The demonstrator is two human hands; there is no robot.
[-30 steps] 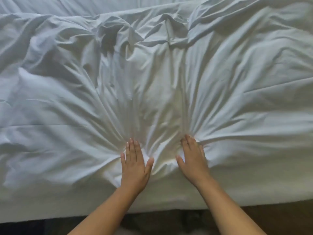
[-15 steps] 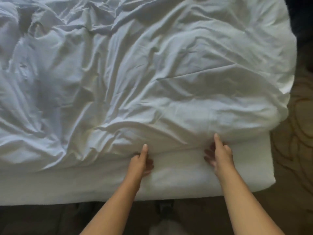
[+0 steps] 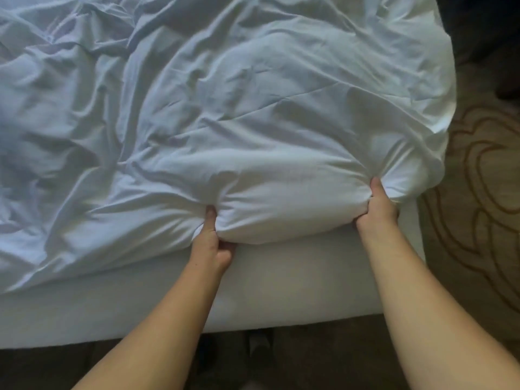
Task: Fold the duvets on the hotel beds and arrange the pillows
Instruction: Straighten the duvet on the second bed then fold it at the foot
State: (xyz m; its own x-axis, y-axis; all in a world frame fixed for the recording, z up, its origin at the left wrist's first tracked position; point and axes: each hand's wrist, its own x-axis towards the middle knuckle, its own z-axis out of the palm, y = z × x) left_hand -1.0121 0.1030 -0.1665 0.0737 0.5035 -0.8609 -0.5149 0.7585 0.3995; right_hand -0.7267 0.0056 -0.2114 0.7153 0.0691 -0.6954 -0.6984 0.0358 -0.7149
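A crumpled white duvet (image 3: 225,108) covers the bed and fills most of the view. Its near edge lies along the white mattress (image 3: 295,285), and its right corner hangs over the bed's right side. My left hand (image 3: 212,243) is shut on the duvet's near edge, thumb on top and fingers tucked under. To the right, my right hand (image 3: 377,209) grips the same edge close to the right corner, bunching the fabric. The stretch of duvet between the two hands bulges up. No pillow is in view.
The mattress front edge runs across the lower part of the view. Patterned brown and beige carpet (image 3: 484,192) lies to the right of the bed. Dark floor (image 3: 281,361) shows below the mattress, between my forearms.
A second ago both hands lay flat, smoothing the middle of the duvet. The view has shifted right to the bed's corner, and both hands have closed on the duvet's near edge.
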